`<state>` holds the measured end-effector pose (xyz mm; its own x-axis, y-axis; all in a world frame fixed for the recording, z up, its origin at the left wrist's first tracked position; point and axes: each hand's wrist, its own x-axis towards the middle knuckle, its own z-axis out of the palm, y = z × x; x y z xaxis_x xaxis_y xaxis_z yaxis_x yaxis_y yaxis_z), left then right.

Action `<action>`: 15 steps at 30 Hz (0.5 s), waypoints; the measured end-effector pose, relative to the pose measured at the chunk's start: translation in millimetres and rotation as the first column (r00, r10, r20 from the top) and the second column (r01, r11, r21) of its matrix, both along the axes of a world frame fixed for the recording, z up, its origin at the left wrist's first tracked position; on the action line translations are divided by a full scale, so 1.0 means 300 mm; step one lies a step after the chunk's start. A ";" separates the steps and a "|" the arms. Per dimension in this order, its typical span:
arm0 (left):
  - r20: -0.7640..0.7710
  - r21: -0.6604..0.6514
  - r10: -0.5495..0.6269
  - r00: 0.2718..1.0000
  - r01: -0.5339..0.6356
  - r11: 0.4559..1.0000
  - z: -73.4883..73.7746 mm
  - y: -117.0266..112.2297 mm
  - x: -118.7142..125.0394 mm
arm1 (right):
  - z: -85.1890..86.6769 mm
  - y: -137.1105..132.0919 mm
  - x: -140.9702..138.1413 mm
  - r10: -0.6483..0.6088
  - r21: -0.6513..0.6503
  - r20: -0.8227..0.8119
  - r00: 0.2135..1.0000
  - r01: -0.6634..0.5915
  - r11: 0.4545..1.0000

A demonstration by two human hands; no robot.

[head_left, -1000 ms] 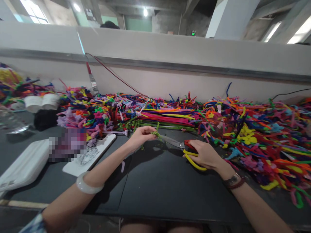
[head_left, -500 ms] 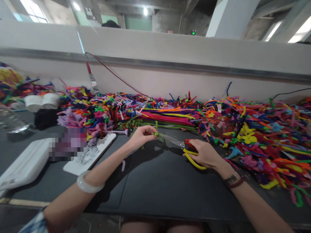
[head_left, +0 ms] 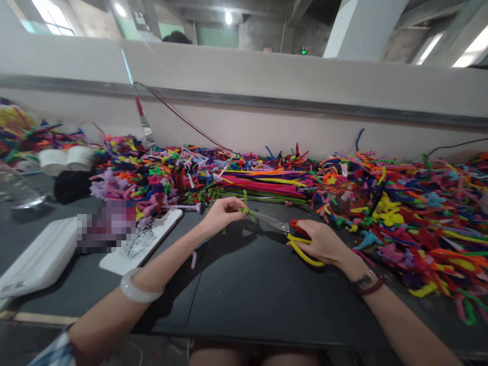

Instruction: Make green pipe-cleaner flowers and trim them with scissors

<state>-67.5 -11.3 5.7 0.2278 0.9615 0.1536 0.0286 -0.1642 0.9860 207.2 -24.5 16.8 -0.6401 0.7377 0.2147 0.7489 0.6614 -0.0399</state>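
Note:
My left hand (head_left: 224, 216) pinches a short green pipe cleaner (head_left: 246, 199) between thumb and fingertips. My right hand (head_left: 320, 241) grips a pair of scissors (head_left: 272, 221) with one red and one yellow handle. Their metal blades point left and reach the green piece at my left fingertips. Whether the blades have closed on it is too small to tell. Small green bits (head_left: 251, 217) lie around and below the blade tips. Behind my hands, a bundle of long straight pipe cleaners (head_left: 267, 185) in pink, yellow and green lies along the table.
Heaps of bright pipe cleaner flowers (head_left: 389, 211) spread to the right, with another heap (head_left: 141, 178) at the left. A phone (head_left: 168, 223), a white case-like object (head_left: 41, 259) and white cups (head_left: 79, 158) are on the left of the black table (head_left: 267, 300). A low partition (head_left: 267, 76) stands behind.

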 end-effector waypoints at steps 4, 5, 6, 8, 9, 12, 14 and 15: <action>0.018 -0.025 0.004 1.000 -0.004 1.000 -0.001 0.002 -0.001 | 0.000 0.000 0.000 -0.006 0.007 0.006 1.000 0.006 1.000; 0.024 -0.027 0.009 1.000 -0.009 1.000 0.000 0.002 -0.001 | -0.001 0.000 0.000 -0.014 0.014 0.007 1.000 0.014 1.000; 0.028 -0.028 0.015 1.000 -0.014 1.000 0.000 0.002 -0.001 | 0.000 -0.001 0.001 -0.021 0.022 0.004 1.000 0.020 1.000; 0.035 -0.022 0.024 0.999 -0.024 0.999 0.000 0.003 -0.001 | 0.002 -0.002 0.001 -0.026 0.037 -0.008 1.000 0.026 0.999; 0.040 -0.017 0.027 0.999 -0.026 1.000 0.000 0.004 -0.001 | 0.005 -0.003 0.000 -0.027 0.040 -0.013 1.000 0.027 0.999; 0.046 0.002 0.026 0.999 -0.026 1.000 0.002 0.003 -0.002 | 0.014 -0.008 -0.005 -0.043 0.044 -0.018 0.999 0.044 0.998; 0.033 0.024 0.034 0.999 -0.035 0.999 0.005 0.001 -0.003 | 0.016 -0.010 -0.007 -0.055 0.045 -0.016 0.998 0.055 0.997; 0.025 0.036 0.041 0.999 -0.042 0.998 0.006 0.000 -0.003 | 0.015 -0.010 -0.006 -0.056 0.047 -0.014 0.998 0.057 0.997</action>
